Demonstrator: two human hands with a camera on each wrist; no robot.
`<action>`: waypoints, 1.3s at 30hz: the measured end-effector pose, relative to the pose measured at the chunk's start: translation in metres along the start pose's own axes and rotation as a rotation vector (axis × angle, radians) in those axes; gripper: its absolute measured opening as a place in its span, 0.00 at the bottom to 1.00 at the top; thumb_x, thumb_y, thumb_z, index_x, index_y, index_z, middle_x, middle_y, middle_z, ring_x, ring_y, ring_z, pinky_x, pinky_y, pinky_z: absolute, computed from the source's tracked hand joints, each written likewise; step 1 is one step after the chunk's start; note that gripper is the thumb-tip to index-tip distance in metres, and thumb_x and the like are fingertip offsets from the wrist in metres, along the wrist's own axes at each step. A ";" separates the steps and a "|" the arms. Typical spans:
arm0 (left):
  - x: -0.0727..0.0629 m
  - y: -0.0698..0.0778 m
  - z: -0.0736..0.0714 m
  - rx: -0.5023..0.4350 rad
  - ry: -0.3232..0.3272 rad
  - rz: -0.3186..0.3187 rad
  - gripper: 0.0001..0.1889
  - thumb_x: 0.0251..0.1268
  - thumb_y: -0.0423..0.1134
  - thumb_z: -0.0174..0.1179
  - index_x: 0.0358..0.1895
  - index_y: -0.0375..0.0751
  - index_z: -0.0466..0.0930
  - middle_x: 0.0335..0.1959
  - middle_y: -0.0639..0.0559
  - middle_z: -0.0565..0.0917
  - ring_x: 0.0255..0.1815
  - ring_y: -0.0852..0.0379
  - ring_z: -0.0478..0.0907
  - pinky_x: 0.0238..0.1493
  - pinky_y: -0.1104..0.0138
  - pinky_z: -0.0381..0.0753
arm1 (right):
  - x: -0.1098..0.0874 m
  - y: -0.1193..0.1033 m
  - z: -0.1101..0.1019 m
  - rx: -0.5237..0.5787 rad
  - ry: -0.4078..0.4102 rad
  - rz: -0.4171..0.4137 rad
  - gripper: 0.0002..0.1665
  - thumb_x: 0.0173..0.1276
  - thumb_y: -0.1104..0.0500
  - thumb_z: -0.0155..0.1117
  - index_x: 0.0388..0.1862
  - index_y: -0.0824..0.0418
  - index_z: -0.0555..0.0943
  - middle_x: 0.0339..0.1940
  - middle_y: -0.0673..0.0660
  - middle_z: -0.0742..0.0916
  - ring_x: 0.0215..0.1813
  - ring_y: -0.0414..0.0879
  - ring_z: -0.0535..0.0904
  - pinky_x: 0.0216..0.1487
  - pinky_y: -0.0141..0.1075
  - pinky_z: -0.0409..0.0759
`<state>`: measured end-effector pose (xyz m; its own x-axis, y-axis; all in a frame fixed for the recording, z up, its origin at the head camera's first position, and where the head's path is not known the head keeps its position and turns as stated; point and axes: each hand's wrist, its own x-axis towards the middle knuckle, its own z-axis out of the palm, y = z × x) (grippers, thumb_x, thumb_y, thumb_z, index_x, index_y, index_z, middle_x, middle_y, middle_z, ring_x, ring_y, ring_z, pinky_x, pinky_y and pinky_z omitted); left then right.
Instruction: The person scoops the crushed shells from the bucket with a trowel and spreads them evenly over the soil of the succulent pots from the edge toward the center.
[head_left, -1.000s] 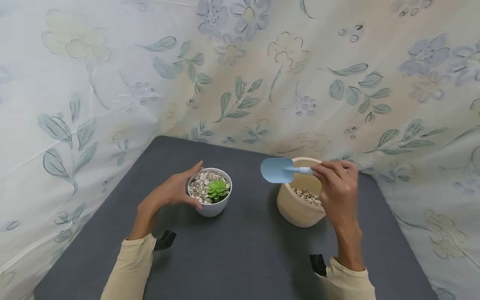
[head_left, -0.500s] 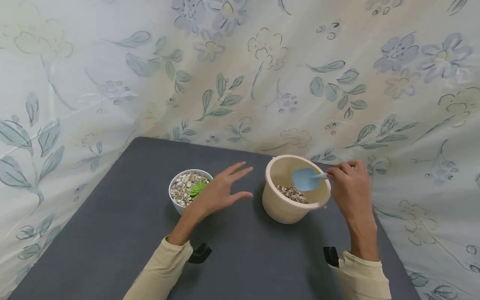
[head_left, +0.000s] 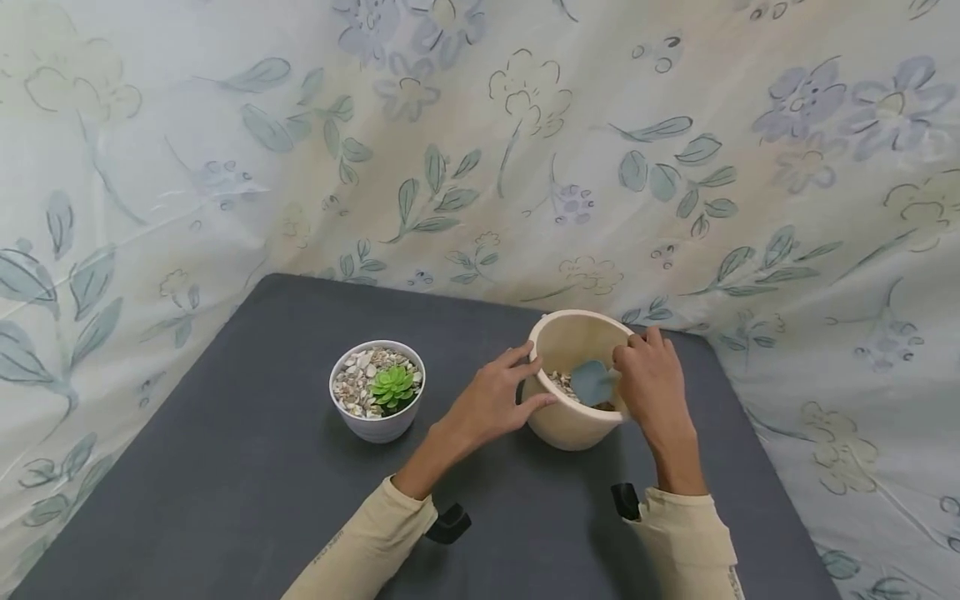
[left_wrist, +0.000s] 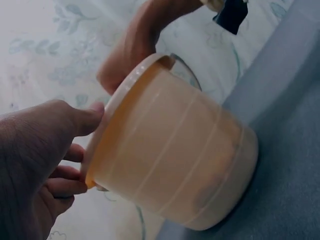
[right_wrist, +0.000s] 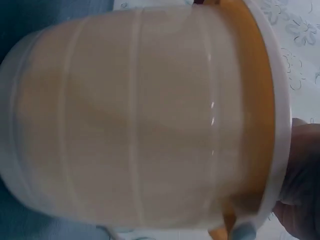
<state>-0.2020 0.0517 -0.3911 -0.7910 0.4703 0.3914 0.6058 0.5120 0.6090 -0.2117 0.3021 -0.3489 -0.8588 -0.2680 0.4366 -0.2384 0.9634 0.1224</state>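
A cream bucket (head_left: 570,432) with stone chips (head_left: 559,382) in its bottom stands on the dark tabletop. My left hand (head_left: 486,402) holds its rim on the near left, with thumb and fingers spread along the edge; the left wrist view shows these fingers (left_wrist: 67,186) bent at the rim. My right hand (head_left: 651,382) grips a small light-blue trowel (head_left: 591,383) over the right rim, its blade down inside at the stones. The fist hides most of the trowel's handle. In the right wrist view the bucket wall (right_wrist: 150,115) fills most of the picture.
A white pot (head_left: 377,430) with a green succulent (head_left: 393,387) and pale pebbles (head_left: 360,382) stands left of the bucket. Behind the dark table (head_left: 225,467) hangs a flower-printed cloth (head_left: 450,150), close beyond the bucket.
My left hand has left the white pot and moved right to the bucket's rim. The trowel has gone from above the bucket down into it. The head view has shifted rightward.
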 end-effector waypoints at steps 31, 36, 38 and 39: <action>-0.002 -0.001 0.015 -0.023 0.089 0.031 0.29 0.69 0.49 0.70 0.67 0.35 0.82 0.75 0.36 0.75 0.73 0.38 0.77 0.68 0.47 0.81 | -0.016 0.017 -0.030 0.475 -0.118 0.325 0.10 0.73 0.64 0.68 0.46 0.68 0.91 0.44 0.68 0.92 0.41 0.57 0.83 0.39 0.42 0.73; -0.003 -0.001 0.012 0.008 0.083 0.040 0.28 0.69 0.48 0.70 0.66 0.36 0.82 0.74 0.37 0.76 0.72 0.39 0.78 0.67 0.49 0.82 | -0.023 0.028 -0.040 0.479 -0.088 0.355 0.11 0.74 0.62 0.68 0.46 0.69 0.91 0.44 0.69 0.92 0.35 0.53 0.77 0.34 0.38 0.69; -0.002 -0.001 0.011 0.007 0.081 0.044 0.27 0.68 0.48 0.71 0.66 0.37 0.83 0.74 0.37 0.76 0.72 0.39 0.78 0.67 0.49 0.82 | -0.026 0.032 -0.043 0.472 -0.067 0.359 0.11 0.75 0.62 0.67 0.45 0.69 0.91 0.43 0.71 0.92 0.31 0.52 0.76 0.30 0.36 0.68; -0.002 0.000 0.010 0.003 0.081 0.047 0.27 0.68 0.48 0.71 0.66 0.37 0.83 0.74 0.37 0.76 0.72 0.39 0.78 0.67 0.49 0.82 | -0.028 0.034 -0.045 0.471 -0.055 0.361 0.11 0.75 0.63 0.67 0.45 0.70 0.91 0.42 0.71 0.92 0.30 0.52 0.75 0.29 0.36 0.68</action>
<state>-0.2000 0.0579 -0.3988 -0.7659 0.4344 0.4740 0.6426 0.4931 0.5864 -0.1755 0.3419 -0.3169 -0.9422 0.0654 0.3285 -0.0912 0.8936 -0.4394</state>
